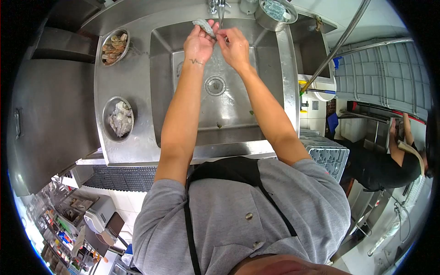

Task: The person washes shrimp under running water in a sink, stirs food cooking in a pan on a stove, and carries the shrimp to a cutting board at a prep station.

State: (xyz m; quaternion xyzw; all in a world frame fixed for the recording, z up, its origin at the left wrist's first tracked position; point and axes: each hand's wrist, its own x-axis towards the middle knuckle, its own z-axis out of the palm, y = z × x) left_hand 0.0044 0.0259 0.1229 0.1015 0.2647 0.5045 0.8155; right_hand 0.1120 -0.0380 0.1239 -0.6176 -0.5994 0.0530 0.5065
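Note:
Over the far part of the steel sink point(275, 68), my left hand point(201, 43) lies palm up with a greyish raw shrimp point(204, 26) held along its fingers. My right hand point(234, 47) is beside it, thumb and fingertips pinched together at the shrimp's lower end; what they grip is too small to make out. Just beyond both hands is the tap point(221, 7). On the left counter, a metal bowl point(103, 58) contains brownish shrimp with shells. Nearer me, another metal bowl point(106, 123) contains pale, peeled-looking shrimp.
At the sink's back right corner stands a metal pot point(268, 24) with a bluish item inside. A drain point(215, 85) and small green scraps are on the sink floor. Plastic crates point(325, 153) stand to my right, with another person point(385, 165) further off.

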